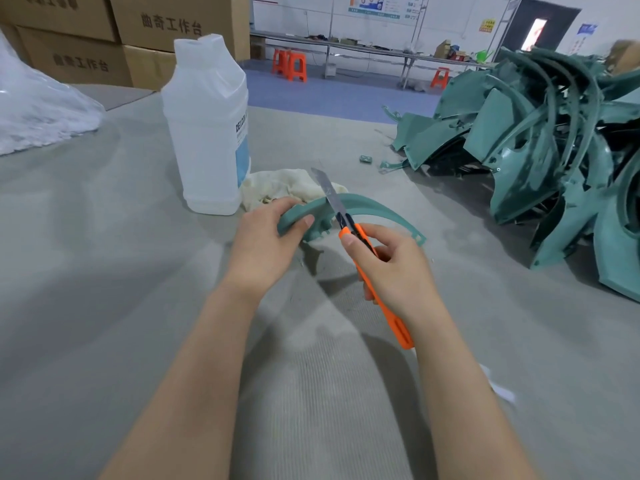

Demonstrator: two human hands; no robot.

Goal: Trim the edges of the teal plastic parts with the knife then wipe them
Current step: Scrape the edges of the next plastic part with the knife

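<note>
The curved teal part (363, 206) sits just above the grey table (104, 271), its near end gripped by the left hand (263, 240); the right hand (394, 268) clasps the orange knife (363, 258), blade across the part's edge.

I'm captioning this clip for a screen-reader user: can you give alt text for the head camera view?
A left hand holds a curved teal plastic part while the right hand lays an orange utility knife against its edge. Behind sit a cloth, a white plastic jug and a pile of teal parts.

Knife (349, 223) blade across teal part (374, 209)
</note>
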